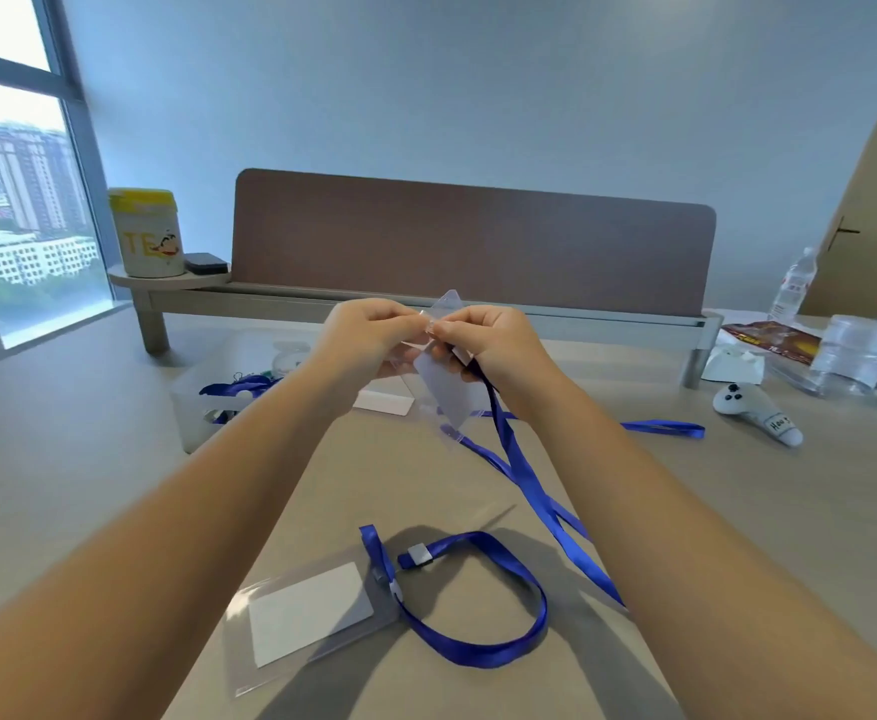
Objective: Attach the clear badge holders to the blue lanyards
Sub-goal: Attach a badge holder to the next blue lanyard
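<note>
Above the table, my left hand (368, 330) and my right hand (488, 337) both pinch the top of a clear badge holder (444, 392) with a white card inside. My right hand also grips the clip end of a blue lanyard (529, 480), whose strap trails down to the table and off to the right. The clip itself is hidden by my fingers. Near the front edge lies another clear badge holder (306, 615) with a white card, joined to a second blue lanyard (498, 652) that loops beside it.
A translucent bin (192, 407) holding more blue lanyards stands at the left. A white card (384, 402) lies behind my hands. A desk shelf (322, 298) with a brown divider panel runs across the back. A white controller (758, 413), plastic packs (862, 356) and a bottle (795, 283) sit right.
</note>
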`<state>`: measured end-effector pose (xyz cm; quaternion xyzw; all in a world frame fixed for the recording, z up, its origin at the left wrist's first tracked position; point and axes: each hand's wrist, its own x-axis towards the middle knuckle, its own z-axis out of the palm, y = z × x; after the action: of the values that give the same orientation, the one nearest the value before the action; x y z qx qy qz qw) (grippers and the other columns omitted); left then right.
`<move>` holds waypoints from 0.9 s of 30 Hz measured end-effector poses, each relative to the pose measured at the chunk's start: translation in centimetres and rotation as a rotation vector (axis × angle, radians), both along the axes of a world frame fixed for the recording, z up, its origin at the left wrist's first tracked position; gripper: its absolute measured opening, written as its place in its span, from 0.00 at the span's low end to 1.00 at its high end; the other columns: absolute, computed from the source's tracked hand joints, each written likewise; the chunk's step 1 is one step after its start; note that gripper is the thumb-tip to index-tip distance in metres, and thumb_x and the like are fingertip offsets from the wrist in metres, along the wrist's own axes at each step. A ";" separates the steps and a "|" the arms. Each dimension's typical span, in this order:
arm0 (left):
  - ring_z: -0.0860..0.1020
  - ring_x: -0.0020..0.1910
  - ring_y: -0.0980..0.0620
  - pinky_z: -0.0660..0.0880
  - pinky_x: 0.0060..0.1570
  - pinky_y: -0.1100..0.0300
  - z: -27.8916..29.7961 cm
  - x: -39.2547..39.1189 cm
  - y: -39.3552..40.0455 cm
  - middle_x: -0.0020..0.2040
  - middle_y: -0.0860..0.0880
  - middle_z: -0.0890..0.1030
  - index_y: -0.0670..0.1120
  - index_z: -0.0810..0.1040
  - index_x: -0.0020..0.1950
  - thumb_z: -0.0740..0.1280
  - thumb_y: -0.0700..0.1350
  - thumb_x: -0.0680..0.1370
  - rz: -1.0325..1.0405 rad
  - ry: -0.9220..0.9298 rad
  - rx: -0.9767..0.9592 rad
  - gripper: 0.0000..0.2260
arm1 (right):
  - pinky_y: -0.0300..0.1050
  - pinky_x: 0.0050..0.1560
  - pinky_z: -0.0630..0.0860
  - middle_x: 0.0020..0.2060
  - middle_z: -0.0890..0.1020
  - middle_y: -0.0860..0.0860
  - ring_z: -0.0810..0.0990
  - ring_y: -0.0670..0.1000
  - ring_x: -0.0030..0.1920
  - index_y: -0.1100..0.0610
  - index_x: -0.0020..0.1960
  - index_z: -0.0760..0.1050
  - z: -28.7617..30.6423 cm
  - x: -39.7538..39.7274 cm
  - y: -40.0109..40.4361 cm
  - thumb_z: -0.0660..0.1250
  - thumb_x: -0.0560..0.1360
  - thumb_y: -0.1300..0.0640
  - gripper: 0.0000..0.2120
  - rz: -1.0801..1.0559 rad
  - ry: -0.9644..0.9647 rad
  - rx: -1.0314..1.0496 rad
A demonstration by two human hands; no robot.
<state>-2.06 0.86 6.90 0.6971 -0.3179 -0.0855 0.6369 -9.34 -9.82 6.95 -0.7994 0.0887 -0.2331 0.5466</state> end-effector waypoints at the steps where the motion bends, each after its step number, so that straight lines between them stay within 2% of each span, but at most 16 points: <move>1: 0.78 0.26 0.58 0.75 0.23 0.72 0.3 -0.1 0.2 0.35 0.46 0.78 0.42 0.77 0.39 0.65 0.38 0.75 -0.013 0.031 -0.009 0.05 | 0.28 0.24 0.68 0.29 0.76 0.50 0.71 0.44 0.28 0.56 0.35 0.75 0.1 0.0 0.1 0.63 0.76 0.60 0.11 -0.005 -0.009 -0.010; 3: 0.77 0.25 0.58 0.75 0.23 0.70 0.8 -0.3 0.6 0.35 0.45 0.78 0.43 0.77 0.38 0.66 0.37 0.74 -0.025 0.071 0.005 0.06 | 0.27 0.24 0.69 0.29 0.76 0.50 0.72 0.43 0.28 0.61 0.40 0.78 0.3 -0.1 0.2 0.63 0.76 0.61 0.08 -0.010 -0.018 -0.029; 6: 0.78 0.34 0.51 0.78 0.33 0.65 1.3 -0.6 1.0 0.37 0.45 0.79 0.41 0.78 0.41 0.66 0.39 0.74 -0.021 0.076 0.091 0.03 | 0.26 0.25 0.69 0.30 0.77 0.48 0.72 0.43 0.30 0.68 0.49 0.78 0.1 -0.2 0.2 0.63 0.76 0.61 0.11 -0.029 -0.017 -0.094; 10: 0.77 0.41 0.46 0.78 0.43 0.58 1.5 -1.1 1.0 0.41 0.41 0.79 0.35 0.79 0.47 0.66 0.38 0.74 0.070 -0.064 0.164 0.07 | 0.26 0.27 0.70 0.30 0.77 0.48 0.72 0.43 0.31 0.67 0.48 0.79 -0.2 -0.4 0.7 0.63 0.75 0.61 0.10 -0.064 -0.037 -0.167; 11: 0.77 0.43 0.45 0.78 0.45 0.55 1.6 -1.3 1.0 0.42 0.40 0.78 0.35 0.79 0.47 0.65 0.38 0.74 0.100 -0.121 0.191 0.07 | 0.29 0.30 0.72 0.31 0.77 0.49 0.73 0.44 0.32 0.67 0.48 0.79 -0.3 -0.3 0.9 0.63 0.75 0.62 0.09 -0.086 -0.047 -0.197; 13: 0.75 0.43 0.44 0.77 0.48 0.51 1.5 -1.4 0.9 0.41 0.41 0.78 0.35 0.80 0.45 0.65 0.39 0.74 0.178 -0.267 0.251 0.07 | 0.41 0.40 0.78 0.35 0.80 0.54 0.76 0.49 0.37 0.67 0.46 0.80 -0.5 -0.1 1.3 0.63 0.75 0.62 0.10 -0.141 -0.080 -0.257; 15: 0.74 0.41 0.46 0.75 0.41 0.57 1.3 -1.3 0.8 0.39 0.43 0.77 0.37 0.81 0.45 0.64 0.41 0.75 0.257 -0.436 0.316 0.08 | 0.56 0.48 0.80 0.41 0.83 0.60 0.79 0.56 0.43 0.66 0.45 0.81 -0.7 0.1 1.7 0.64 0.75 0.61 0.10 -0.194 -0.109 -0.307; 18: 0.72 0.39 0.49 0.64 0.30 0.67 1.1 -1.5 0.9 0.39 0.46 0.76 0.39 0.81 0.46 0.62 0.44 0.76 0.311 -0.606 0.377 0.11 | 0.62 0.51 0.78 0.39 0.82 0.58 0.79 0.55 0.44 0.65 0.45 0.81 -0.6 0.3 1.9 0.64 0.74 0.61 0.10 -0.220 -0.104 -0.309; 21: 0.72 0.39 0.49 0.66 0.32 0.65 1.2 -1.3 1.1 0.36 0.46 0.76 0.39 0.81 0.44 0.63 0.42 0.75 0.303 -0.572 0.286 0.09 | 0.57 0.50 0.79 0.31 0.77 0.49 0.76 0.52 0.42 0.66 0.43 0.81 -0.2 0.3 1.9 0.64 0.74 0.61 0.10 -0.204 -0.110 -0.226; 24: 0.73 0.37 0.48 0.73 0.39 0.57 1.6 -1.1 1.2 0.31 0.48 0.75 0.38 0.80 0.40 0.64 0.38 0.74 0.217 -0.392 0.123 0.07 | 0.36 0.36 0.74 0.29 0.74 0.47 0.73 0.47 0.35 0.66 0.44 0.80 0.4 0.4 2.1 0.64 0.74 0.62 0.09 -0.193 -0.156 -0.126; 27: 0.73 0.34 0.51 0.75 0.38 0.61 1.9 -1.1 1.2 0.31 0.47 0.74 0.42 0.77 0.35 0.62 0.37 0.75 0.150 -0.253 0.053 0.09 | 0.24 0.24 0.69 0.28 0.74 0.49 0.74 0.43 0.27 0.69 0.45 0.79 0.7 0.4 2.1 0.63 0.75 0.64 0.09 -0.157 -0.188 -0.044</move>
<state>-3.14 2.05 8.76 0.7407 -0.3404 0.0425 0.5777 -8.90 -7.71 7.65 -0.7765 0.0944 -0.3509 0.5148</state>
